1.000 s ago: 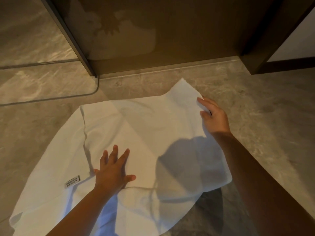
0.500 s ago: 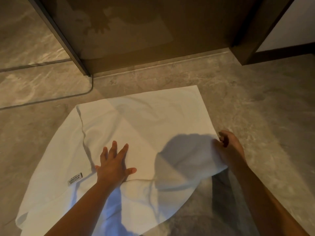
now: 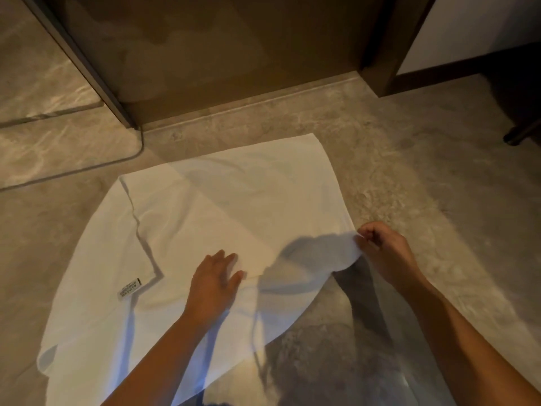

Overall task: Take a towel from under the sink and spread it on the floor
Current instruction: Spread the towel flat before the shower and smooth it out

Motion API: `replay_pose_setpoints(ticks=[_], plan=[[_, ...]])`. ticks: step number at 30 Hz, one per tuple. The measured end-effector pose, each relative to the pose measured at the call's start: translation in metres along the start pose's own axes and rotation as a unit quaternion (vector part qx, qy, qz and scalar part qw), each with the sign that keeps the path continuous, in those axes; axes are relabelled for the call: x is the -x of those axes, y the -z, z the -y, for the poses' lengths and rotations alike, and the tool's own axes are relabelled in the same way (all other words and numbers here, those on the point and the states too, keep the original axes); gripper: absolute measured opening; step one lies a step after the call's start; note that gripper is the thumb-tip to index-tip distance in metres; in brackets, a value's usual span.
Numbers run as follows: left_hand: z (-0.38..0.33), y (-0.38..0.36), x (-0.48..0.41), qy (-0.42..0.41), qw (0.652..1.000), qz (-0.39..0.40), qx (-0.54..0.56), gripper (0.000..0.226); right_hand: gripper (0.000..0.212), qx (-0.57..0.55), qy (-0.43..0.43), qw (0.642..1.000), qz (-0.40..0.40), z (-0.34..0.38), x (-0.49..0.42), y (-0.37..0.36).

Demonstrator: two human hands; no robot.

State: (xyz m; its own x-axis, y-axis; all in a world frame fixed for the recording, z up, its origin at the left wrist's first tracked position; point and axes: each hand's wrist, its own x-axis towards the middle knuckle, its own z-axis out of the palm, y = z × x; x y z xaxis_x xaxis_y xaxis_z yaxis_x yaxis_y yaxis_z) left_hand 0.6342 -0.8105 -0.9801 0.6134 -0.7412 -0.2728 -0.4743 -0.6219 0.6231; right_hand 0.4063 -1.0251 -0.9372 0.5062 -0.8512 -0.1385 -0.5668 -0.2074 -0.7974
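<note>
Now: towel (image 3: 219, 218) on floor (image 3: 409, 171), mostly spread; left grip (image 3: 213, 285) flat, fingers straight, pressing its middle; right grip (image 3: 383, 250) pinches right edge. Risk: hard tug drags towel, bunches it; fold (image 3: 140, 235) at left may go unsmoothed

The towel (image 3: 234, 206) is white cloth, matt and soft-looking, with shallow creases running away from the edge that the right hand (image 3: 383, 250) pinches. A small pale label (image 3: 129, 288) with dark print lies on it, well to the left of that grip. The floor (image 3: 409, 171) beside the grip looks like smooth, marbled grey-beige stone with a faint sheen, and the brown panel (image 3: 219, 54) far beyond is smooth and semi-glossy, with dim reflections.
</note>
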Motion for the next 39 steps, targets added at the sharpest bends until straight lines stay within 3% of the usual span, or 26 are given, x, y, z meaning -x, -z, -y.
replay_pose_setpoints(ticks=[3, 6, 11, 15, 20, 25, 30, 32, 35, 37, 39], plan=[[0.012, -0.008, -0.004, -0.011, 1.000, 0.004, -0.013, 0.101, 0.011, 0.073, 0.071, 0.995, 0.007, 0.019, 0.000, 0.012], [0.029, -0.014, -0.013, -0.018, 0.996, 0.040, -0.078, 0.116, 0.007, 0.070, 0.060, 0.996, 0.012, 0.030, -0.005, 0.016], [0.030, -0.015, -0.013, -0.011, 0.998, 0.033, -0.053, 0.090, 0.007, 0.053, 0.016, 0.997, -0.059, 0.025, -0.020, 0.017], [0.028, -0.015, -0.011, -0.044, 0.988, 0.075, -0.130, 0.066, 0.009, 0.053, -0.088, 0.993, -0.059, -0.006, -0.020, 0.017], [0.020, -0.016, 0.000, -0.050, 0.978, 0.088, -0.183, 0.072, 0.042, 0.080, -0.186, 0.978, 0.044, -0.039, 0.021, 0.009], [0.018, -0.011, 0.002, -0.058, 0.973, 0.097, -0.200, 0.073, 0.038, 0.125, -0.155, 0.979, 0.046, -0.037, 0.025, 0.013], [0.017, 0.005, 0.001, -0.062, 0.966, 0.130, -0.215, 0.070, 0.042, 0.190, -0.193, 0.960, 0.071, -0.029, 0.018, 0.009], [0.017, 0.025, -0.001, -0.088, 0.958, 0.137, -0.235, 0.067, 0.045, 0.246, -0.171, 0.952, 0.058, -0.023, 0.022, -0.001], [0.018, 0.071, 0.003, -0.163, 0.947, 0.125, -0.247, 0.070, 0.046, 0.294, -0.068, 0.953, 0.021, -0.009, 0.032, -0.022], [0.025, 0.101, 0.010, -0.203, 0.942, 0.095, -0.250, 0.065, 0.045, 0.287, 0.002, 0.957, 0.045, 0.003, 0.041, -0.044], [0.035, 0.124, 0.021, -0.191, 0.948, 0.055, -0.248, 0.057, 0.048, 0.260, 0.052, 0.960, 0.090, 0.015, 0.054, -0.071]])
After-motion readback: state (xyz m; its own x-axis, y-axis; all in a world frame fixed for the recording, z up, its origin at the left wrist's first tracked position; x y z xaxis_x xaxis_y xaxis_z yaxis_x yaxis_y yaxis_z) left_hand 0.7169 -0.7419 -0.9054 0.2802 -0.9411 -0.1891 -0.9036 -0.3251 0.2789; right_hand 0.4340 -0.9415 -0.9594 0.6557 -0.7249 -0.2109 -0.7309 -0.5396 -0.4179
